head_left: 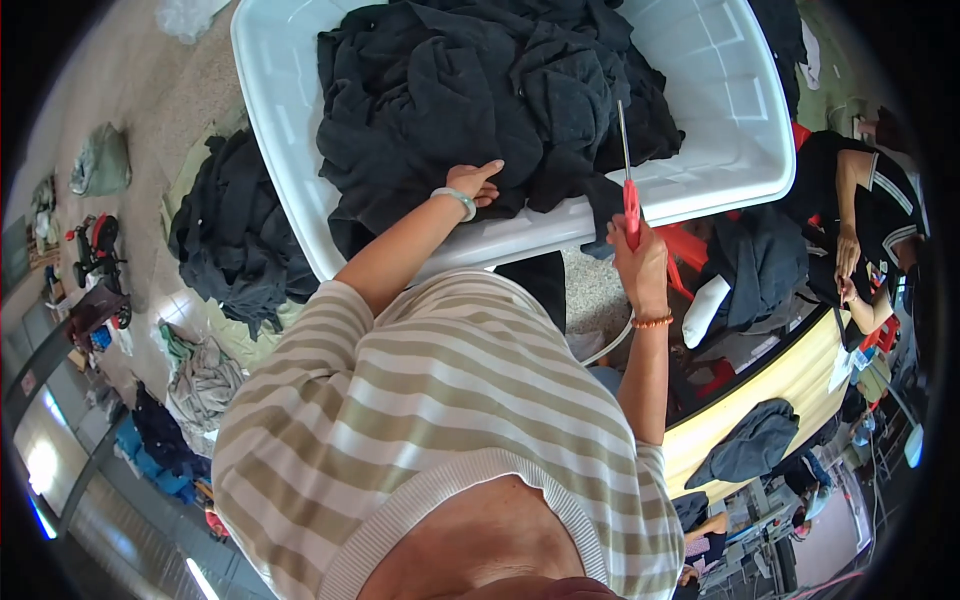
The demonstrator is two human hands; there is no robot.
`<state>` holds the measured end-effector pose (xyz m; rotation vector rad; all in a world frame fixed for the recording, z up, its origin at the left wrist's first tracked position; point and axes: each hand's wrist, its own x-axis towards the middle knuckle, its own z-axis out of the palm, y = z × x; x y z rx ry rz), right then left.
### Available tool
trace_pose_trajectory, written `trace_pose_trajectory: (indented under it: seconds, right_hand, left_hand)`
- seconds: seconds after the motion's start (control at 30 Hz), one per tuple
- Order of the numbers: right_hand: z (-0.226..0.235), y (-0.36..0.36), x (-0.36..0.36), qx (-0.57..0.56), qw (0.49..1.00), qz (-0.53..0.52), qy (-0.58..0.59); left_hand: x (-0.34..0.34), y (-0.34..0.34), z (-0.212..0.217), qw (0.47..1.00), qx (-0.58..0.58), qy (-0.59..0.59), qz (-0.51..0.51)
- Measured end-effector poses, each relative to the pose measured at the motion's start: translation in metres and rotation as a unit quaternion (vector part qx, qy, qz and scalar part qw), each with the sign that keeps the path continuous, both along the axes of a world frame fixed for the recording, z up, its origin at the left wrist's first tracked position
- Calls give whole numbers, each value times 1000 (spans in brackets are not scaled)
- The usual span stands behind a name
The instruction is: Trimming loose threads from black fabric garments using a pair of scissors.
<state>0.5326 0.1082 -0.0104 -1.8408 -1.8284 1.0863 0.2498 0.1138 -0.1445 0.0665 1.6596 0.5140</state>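
Striped in beige and white, our shirt (440, 420) fills the lower middle of the view, and both forearms reach up from it toward a big white plastic tub (720, 130). Our left hand (475, 185) lies on the heap of dark cloth (480, 100) at the tub's near rim, fingers loosely bent and the thumb pointing out across the fabric; it presses on the pile more than it pinches, and a pale bangle (455, 200) sits at the wrist. Our right hand (635, 255) is wrapped tight around the red handle of a pair of scissors (628, 170), whose thin metal blades point straight up over the tub's edge, beside a flap of the same dark cloth that hangs outside the rim. A bead bracelet (652, 321) circles that wrist.

We judge the cloth soft and limp, probably knit or fleece: it slumps into folds, will drape and stretch when lifted, and a single piece should be light though the whole heap is bulky. It is not slippery or fragile. The best hold looks like an edge or a fold near the rim, gathered between thumb and fingers, since a flat palm only pushes it about. The scissors are stiff and sharp, so the handle is the only safe place.

More dark cloth (235, 235) is piled on the floor to our left, and another person (860, 230) in dark clothing sits at the right edge.
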Motion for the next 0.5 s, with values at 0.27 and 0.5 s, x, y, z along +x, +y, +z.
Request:
trace_pose_trajectory:
  seconds: [0.27,0.5]
  right_hand:
    - [-3,-2,12,-34,998,-36,47]
    - [-5,5,13,-32,998,-34,46]
  left_hand:
    - [-31,75,11,960,278,5,-16]
    - [-12,141,-2,963,229,103,-96]
